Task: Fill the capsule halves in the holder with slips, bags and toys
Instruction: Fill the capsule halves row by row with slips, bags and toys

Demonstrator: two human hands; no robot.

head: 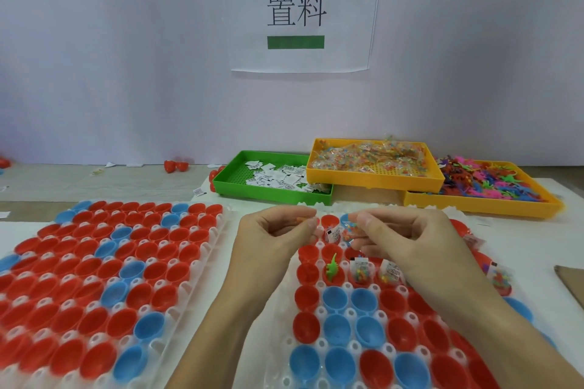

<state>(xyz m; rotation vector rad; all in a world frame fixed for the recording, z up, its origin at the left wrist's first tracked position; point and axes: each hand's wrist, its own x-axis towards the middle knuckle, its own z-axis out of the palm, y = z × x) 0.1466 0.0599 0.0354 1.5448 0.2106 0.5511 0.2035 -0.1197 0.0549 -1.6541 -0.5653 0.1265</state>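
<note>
The right holder [319,341], a white grid of red and blue capsule halves, lies under both hands. Some far halves hold a white slip [331,234], bead bags [361,273] and a green toy dinosaur [331,267]. My left hand [275,237] hovers over the holder's far left part, its thumb and forefinger pinching a small orange toy [299,219]. My right hand [407,243] is beside it, with thumb and curled fingers around a clear bead bag [350,232] above a far capsule half. The right forearm hides part of the holder.
A second holder [104,268] of empty red and blue halves lies at the left. Behind stand a green tray [240,181] of slips, a yellow tray [376,180] of bead bags and a yellow tray [474,205] of coloured toys. Loose red halves [175,165] lie by the wall.
</note>
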